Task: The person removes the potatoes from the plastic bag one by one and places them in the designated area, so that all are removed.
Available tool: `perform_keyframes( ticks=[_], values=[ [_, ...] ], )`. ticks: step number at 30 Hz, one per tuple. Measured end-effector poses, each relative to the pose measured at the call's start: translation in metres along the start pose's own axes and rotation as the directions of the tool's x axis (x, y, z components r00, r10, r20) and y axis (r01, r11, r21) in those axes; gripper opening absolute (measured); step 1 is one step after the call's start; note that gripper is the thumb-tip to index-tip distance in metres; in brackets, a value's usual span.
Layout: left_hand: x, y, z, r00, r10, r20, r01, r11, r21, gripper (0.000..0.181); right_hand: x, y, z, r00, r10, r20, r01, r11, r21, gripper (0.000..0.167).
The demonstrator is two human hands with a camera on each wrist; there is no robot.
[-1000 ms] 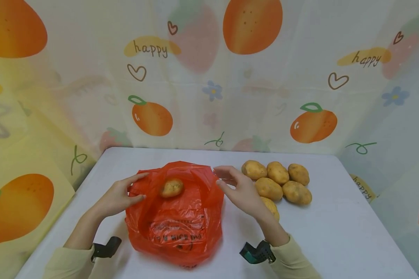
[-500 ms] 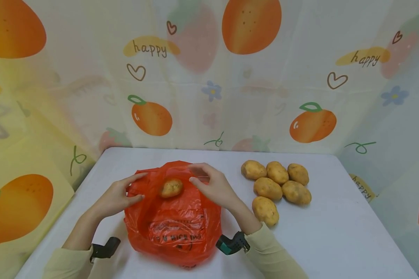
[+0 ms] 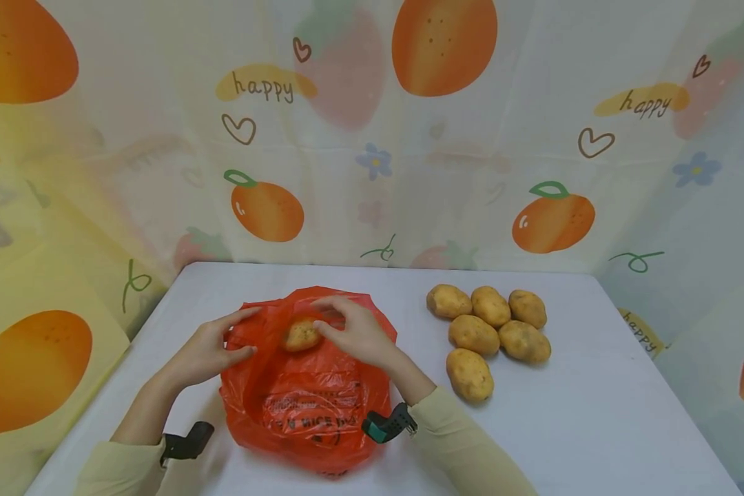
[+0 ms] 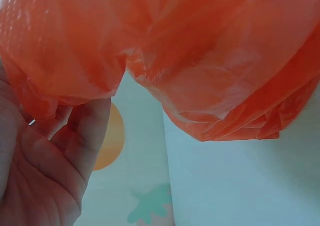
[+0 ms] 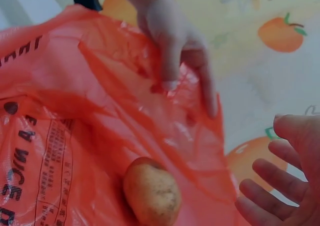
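A red plastic bag point(image 3: 313, 406) with dark printing lies on the white table, its mouth spread. Inside it rests one potato point(image 3: 300, 335), seen also as a potato point(image 5: 152, 192) in the right wrist view. At the bag's left rim, my left hand point(image 3: 204, 351) grips the plastic between thumb and fingers; the red film hides some fingertips in the left wrist view. My right hand point(image 3: 356, 332) hovers over the mouth just right of that potato. Its fingers point(image 5: 275, 176) are spread and hold nothing in the right wrist view, with a gap between them and the potato.
Several loose potatoes point(image 3: 474, 335) lie grouped on the table point(image 3: 570, 420) to the right of the bag. Behind the table hangs a fruit-printed cloth point(image 3: 434, 207), which continues along both sides.
My right hand has moved left from beyond the bag's right rim to above the potato inside it. The left hand keeps its grip on the rim. The loose potatoes stay put.
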State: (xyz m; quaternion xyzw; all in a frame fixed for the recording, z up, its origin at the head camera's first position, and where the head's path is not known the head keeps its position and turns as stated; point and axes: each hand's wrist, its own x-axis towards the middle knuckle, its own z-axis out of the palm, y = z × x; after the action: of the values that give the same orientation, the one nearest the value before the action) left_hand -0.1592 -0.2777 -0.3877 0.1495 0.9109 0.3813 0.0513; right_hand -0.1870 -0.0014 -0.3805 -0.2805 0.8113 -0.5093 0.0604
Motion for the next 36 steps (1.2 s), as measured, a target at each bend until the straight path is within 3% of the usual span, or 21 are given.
perform_keyframes(
  ticks=[11, 17, 23, 30, 36],
  values=[
    [-0.001, 0.005, -0.003, 1.0, 0.002, -0.007, -0.002, 1.0, 0.014, 0.062, 0.016, 0.016, 0.01, 0.997, 0.022, 0.078, -0.012, 0.993, -0.119, 0.042],
    [-0.002, 0.006, -0.003, 1.0, 0.011, -0.007, -0.011, 1.0, 0.004, 0.063, 0.024, 0.023, 0.016, 0.995, 0.07, 0.077, -0.055, 0.981, -0.184, 0.045],
    [-0.002, 0.005, -0.002, 1.0, 0.011, -0.01, -0.011, 1.0, 0.008, 0.063, 0.029, 0.027, 0.02, 0.99, 0.082, 0.112, -0.061, 0.981, -0.182, 0.046],
    [-0.001, 0.004, -0.001, 0.999, 0.028, -0.032, -0.028, 0.999, 0.029, 0.062, 0.032, 0.04, 0.027, 0.985, 0.147, 0.093, -0.124, 0.968, -0.219, 0.053],
    [-0.001, 0.004, -0.001, 0.999, 0.026, -0.034, -0.025, 0.999, 0.02, 0.063, 0.033, 0.049, 0.032, 0.986, 0.152, 0.075, -0.13, 0.962, -0.239, 0.053]
  ],
)
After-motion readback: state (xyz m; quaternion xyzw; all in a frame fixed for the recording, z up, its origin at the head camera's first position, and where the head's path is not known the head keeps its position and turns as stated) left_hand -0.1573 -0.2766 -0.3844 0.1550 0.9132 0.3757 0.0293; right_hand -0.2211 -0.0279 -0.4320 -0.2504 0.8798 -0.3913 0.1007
